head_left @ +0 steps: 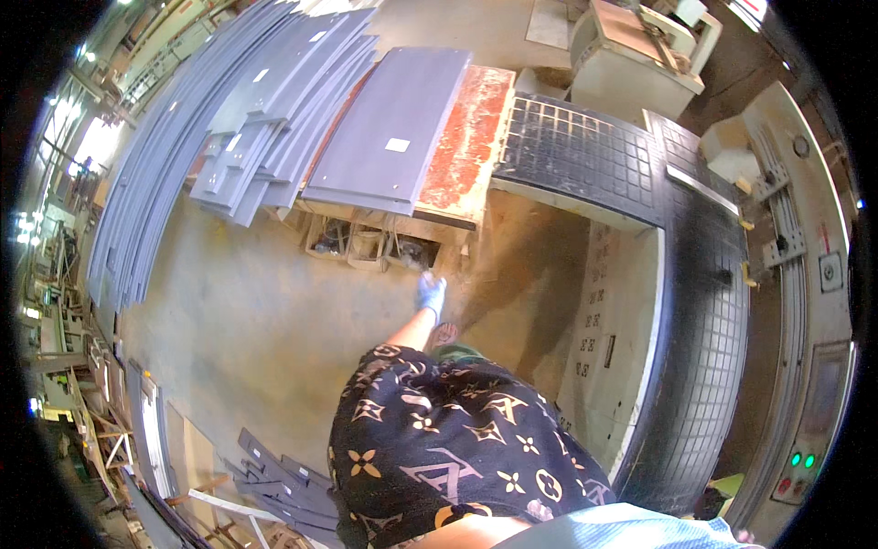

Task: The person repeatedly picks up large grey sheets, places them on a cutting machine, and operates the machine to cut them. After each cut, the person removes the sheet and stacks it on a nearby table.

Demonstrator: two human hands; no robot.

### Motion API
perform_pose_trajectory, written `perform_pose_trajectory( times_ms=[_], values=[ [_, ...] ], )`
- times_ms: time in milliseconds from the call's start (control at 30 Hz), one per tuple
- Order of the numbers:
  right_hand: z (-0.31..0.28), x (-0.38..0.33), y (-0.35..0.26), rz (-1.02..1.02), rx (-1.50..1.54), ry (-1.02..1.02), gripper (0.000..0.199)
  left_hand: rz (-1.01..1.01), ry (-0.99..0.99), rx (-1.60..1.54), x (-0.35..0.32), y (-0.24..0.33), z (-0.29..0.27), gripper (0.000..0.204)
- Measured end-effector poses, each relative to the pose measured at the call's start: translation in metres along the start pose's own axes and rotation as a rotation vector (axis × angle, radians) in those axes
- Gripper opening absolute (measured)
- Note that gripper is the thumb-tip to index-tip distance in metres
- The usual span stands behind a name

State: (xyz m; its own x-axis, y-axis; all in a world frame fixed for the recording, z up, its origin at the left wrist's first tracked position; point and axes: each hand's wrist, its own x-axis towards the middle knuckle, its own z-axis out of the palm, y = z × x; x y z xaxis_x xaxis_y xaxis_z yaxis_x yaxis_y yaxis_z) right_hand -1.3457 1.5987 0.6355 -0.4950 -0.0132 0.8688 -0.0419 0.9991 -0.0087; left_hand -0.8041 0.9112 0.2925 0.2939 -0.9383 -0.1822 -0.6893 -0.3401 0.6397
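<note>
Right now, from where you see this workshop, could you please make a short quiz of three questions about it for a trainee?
1. What colour is the glove on the left hand?
2. True or false: grey boards cover the whole red top of the table.
3. Where do the two green lights shine?
(a) on the control panel
(b) on a grey board
(c) on the shirt

Key:
1. Blue.
2. False: part of the red top shows beside a grey board.
3. (a)
</note>
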Motion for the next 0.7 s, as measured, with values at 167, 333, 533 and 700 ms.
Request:
perform_pose_trajectory(
  times_ms=[167, 333, 533, 700],
  values=[
    [-0.032, -0.226, -0.188, 0.362, 1.053, -0.866, 0.027, 0.243, 0.326, -0.118, 0.151, 0.025, -0.154, 0.051],
    [-0.162, -0.369, -0.374, 0.516, 1.144, -1.525, 0.036, 0.055, 0.301, 0.234, 0.299, 0.035, -0.261, 0.064],
    [-0.171, -0.417, -0.390, 0.399, 0.979, -1.863, 0.035, -0.077, 0.118, 0.338, 0.382, 0.013, -0.293, 0.078],
    [-0.166, -0.413, -0.438, 0.023, 1.005, -1.843, 0.032, 0.239, 0.026, 0.016, 0.327, 0.001, -0.244, 0.061]
  ],
)
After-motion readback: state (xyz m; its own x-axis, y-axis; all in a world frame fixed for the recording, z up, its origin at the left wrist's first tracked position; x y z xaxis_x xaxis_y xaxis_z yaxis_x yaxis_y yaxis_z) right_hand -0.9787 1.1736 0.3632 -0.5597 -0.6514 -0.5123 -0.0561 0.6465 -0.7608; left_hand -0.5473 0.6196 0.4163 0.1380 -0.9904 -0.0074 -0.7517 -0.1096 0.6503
